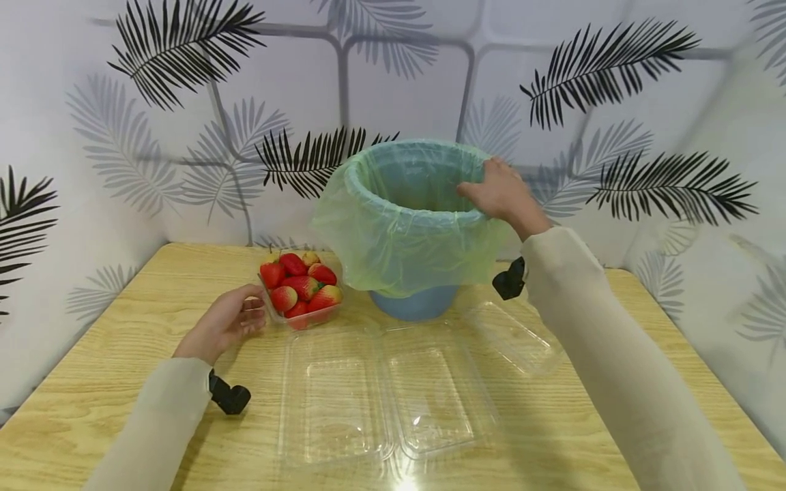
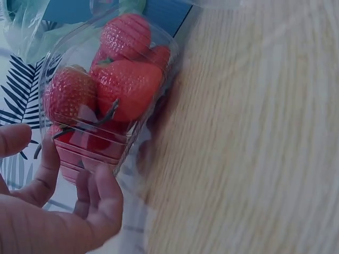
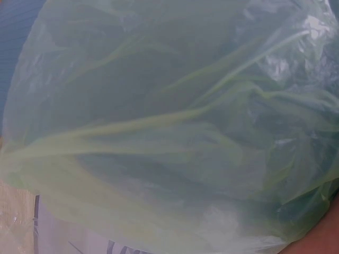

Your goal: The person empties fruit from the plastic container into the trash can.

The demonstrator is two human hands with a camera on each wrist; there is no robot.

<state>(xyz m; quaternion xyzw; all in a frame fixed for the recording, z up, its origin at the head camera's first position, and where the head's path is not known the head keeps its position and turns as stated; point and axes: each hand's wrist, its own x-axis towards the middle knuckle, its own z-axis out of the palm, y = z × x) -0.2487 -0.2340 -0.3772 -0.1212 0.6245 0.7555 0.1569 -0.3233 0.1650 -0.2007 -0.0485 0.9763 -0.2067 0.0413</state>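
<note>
A blue trash bin (image 1: pixel 413 304) stands at the back of the table, lined with a thin green-yellow plastic bag (image 1: pixel 399 252) folded out over its rim. My right hand (image 1: pixel 505 194) grips the bin's right rim over the bag, thumb toward the opening. In the right wrist view the bag (image 3: pixel 159 116) fills most of the picture. Left of the bin sits a clear plastic box (image 1: pixel 313 315) heaped with red strawberries (image 1: pixel 299 285). Beside that box is my left hand (image 1: pixel 230 317), its loosely bent fingers (image 2: pixel 108 193) right at the box's end wall.
Two clear plastic trays (image 1: pixel 334 392) (image 1: pixel 432 395) lie side by side at the front middle of the wooden table (image 1: pixel 245 436). A smaller clear tray (image 1: pixel 512 334) lies right of the bin. Behind everything rises a leaf-patterned wall covering (image 1: pixel 405 88).
</note>
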